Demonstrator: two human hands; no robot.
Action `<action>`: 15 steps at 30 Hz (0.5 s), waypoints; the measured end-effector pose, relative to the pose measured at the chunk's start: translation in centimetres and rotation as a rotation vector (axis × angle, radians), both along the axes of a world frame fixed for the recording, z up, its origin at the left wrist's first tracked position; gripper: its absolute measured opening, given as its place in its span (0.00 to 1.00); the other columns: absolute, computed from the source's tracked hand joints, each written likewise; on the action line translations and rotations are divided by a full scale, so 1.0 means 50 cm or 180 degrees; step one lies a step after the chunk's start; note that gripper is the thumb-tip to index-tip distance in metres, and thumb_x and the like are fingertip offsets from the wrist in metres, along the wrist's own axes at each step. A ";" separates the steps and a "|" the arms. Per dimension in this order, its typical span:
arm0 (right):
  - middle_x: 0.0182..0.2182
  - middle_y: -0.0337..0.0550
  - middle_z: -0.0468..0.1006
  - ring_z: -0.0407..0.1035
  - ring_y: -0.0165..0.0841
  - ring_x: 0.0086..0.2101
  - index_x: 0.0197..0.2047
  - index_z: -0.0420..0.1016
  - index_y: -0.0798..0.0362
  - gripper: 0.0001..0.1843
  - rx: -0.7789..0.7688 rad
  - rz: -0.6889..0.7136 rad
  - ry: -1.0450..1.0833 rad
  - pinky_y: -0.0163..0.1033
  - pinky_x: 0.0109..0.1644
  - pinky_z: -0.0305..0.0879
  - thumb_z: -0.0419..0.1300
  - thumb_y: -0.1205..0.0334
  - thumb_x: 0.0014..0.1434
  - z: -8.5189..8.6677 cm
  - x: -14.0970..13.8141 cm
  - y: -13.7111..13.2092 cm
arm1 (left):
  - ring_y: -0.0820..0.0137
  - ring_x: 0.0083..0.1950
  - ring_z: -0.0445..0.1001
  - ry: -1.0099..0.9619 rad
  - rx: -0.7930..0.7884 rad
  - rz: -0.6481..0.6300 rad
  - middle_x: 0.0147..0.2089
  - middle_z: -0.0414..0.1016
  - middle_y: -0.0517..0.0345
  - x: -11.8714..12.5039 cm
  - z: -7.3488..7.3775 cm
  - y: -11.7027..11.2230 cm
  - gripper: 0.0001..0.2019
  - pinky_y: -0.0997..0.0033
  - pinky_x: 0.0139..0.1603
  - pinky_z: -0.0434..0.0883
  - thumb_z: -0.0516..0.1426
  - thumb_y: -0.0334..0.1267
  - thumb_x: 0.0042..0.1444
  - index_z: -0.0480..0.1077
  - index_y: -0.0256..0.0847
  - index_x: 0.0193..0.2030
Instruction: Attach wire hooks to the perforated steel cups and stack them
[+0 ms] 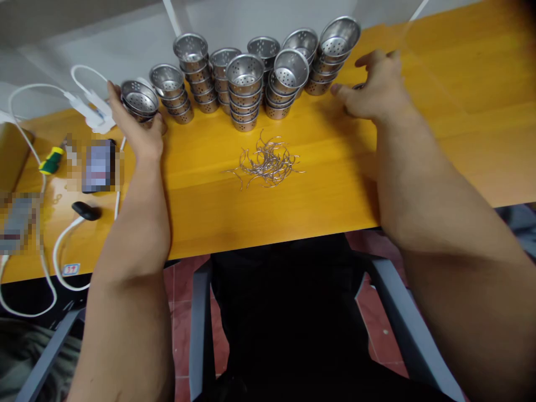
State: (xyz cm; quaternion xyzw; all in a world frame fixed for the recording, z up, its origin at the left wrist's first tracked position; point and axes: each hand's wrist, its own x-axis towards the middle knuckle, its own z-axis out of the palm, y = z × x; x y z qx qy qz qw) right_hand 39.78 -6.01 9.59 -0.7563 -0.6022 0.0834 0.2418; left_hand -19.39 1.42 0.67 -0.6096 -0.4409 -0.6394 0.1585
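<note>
Perforated metal cups stand in several stacks along the back of the table; a tall stack (245, 84) is near the middle. My left hand (140, 125) is wrapped around the leftmost cup stack (140, 97), thumb and fingers on opposite sides. My right hand (374, 84) is beside the rightmost stack (333, 56), its thumb and fingers apart. A small dark-rimmed thing (359, 86) shows partly between thumb and fingers; my hand hides the rest. In front of the stacks lies a loose pile of thin, curved metal wires (270, 162).
At left on the yellow table (209, 212) are a power strip (98, 120) with white cables, a blurred-out phone (98, 166), a green-yellow handled tool (52, 161), and a black object (86, 210) on a white cable. A wall (125, 33) runs behind the stacks.
</note>
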 end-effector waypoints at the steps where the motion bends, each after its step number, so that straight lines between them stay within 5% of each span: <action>1: 0.83 0.70 0.66 0.66 0.59 0.85 0.86 0.74 0.57 0.37 0.0003 0.0022 0.0006 0.62 0.90 0.63 0.81 0.60 0.83 -0.005 0.004 0.004 | 0.64 0.89 0.67 -0.0016 -0.0048 -0.0048 0.86 0.68 0.52 -0.001 -0.002 0.003 0.64 0.40 1.01 0.58 0.51 0.98 0.67 0.54 0.44 0.88; 9: 0.84 0.67 0.64 0.67 0.58 0.83 0.87 0.72 0.54 0.38 -0.0081 0.0052 -0.0002 0.62 0.89 0.63 0.81 0.57 0.85 0.000 -0.005 -0.003 | 0.62 0.90 0.64 0.0177 -0.0023 0.0169 0.82 0.71 0.52 -0.030 -0.004 0.015 0.59 0.41 0.96 0.66 0.51 0.94 0.73 0.55 0.46 0.87; 12: 0.84 0.69 0.65 0.66 0.57 0.84 0.87 0.72 0.57 0.39 -0.0066 0.0009 -0.0012 0.60 0.90 0.62 0.81 0.62 0.83 0.013 -0.024 -0.015 | 0.55 0.93 0.60 0.0264 0.0124 -0.0036 0.86 0.66 0.52 -0.054 -0.004 0.049 0.55 0.34 1.00 0.60 0.57 0.88 0.76 0.53 0.48 0.89; 15: 0.84 0.71 0.68 0.66 0.52 0.84 0.87 0.74 0.63 0.38 0.0214 0.0038 -0.0045 0.53 0.91 0.60 0.80 0.68 0.83 0.024 -0.039 -0.026 | 0.52 0.90 0.58 0.0177 0.0907 0.0112 0.82 0.67 0.58 -0.029 0.022 0.063 0.65 0.34 1.00 0.56 0.46 1.00 0.63 0.54 0.50 0.87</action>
